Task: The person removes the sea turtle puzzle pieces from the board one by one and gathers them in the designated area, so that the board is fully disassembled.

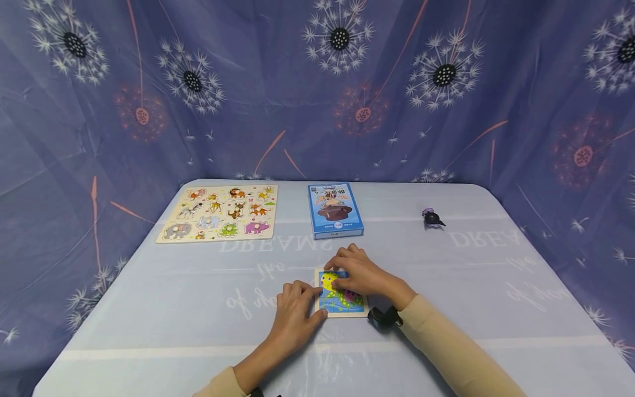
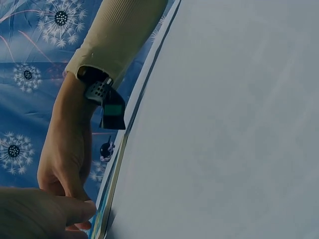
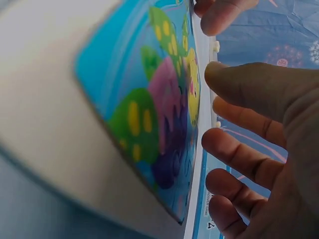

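Observation:
A small square jigsaw puzzle (image 1: pixel 342 305) lies on the table. Its pale frame surrounds a yellow-and-green spotted cartoon animal on blue, seen close in the right wrist view. My left hand (image 1: pixel 294 311) is at the puzzle's left side, index fingertip and thumb touching the frame's edge and lower corner. Above the puzzle's upper right part arches my right hand (image 1: pixel 361 273), fingers spread and bent slightly, with nothing gripped. Its thumb (image 3: pixel 244 84) hovers close over the picture, and the other fingers reach the top edge. The palm covers part of the picture in the head view.
Beyond the hands stand a blue box (image 1: pixel 337 212) with a hat picture and, to its left, a wooden animal peg board (image 1: pixel 218 215). A small black object with a purple part (image 1: pixel 432 218) lies at the right rear. A dandelion-print curtain (image 1: pixel 278 82) hangs behind the table.

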`<control>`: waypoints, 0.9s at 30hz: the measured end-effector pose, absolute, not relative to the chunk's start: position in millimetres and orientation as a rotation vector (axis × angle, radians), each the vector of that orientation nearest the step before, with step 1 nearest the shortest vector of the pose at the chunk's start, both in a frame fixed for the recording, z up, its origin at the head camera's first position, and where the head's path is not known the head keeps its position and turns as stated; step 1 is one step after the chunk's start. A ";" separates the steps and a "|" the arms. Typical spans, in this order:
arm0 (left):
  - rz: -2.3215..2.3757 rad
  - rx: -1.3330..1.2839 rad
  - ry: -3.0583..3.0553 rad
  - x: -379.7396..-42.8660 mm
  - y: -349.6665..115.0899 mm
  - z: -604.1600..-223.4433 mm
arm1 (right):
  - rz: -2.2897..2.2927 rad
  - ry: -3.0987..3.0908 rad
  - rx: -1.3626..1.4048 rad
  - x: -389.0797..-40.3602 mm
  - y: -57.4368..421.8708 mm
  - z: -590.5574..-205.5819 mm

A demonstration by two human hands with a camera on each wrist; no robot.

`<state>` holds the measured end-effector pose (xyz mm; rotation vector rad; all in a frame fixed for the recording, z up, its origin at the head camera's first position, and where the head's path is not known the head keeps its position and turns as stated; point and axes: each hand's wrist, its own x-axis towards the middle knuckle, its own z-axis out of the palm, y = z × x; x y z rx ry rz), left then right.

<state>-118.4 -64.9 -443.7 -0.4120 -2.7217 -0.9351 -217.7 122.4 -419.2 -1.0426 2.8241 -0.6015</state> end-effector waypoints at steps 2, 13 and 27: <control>-0.938 -0.409 -2.733 -118.5 -64.7 -443.9 | -0.589 2.806 -1.070 -219.9 121.1 -419.0; -0.912 -0.423 -2.736 -118.8 -63.9 -446.4 | -0.521 2.711 -1.071 -226.9 116.0 -416.4; -0.870 -0.434 -2.763 -119.0 -64.4 -445.3 | -0.426 2.647 -1.074 -231.9 111.4 -409.1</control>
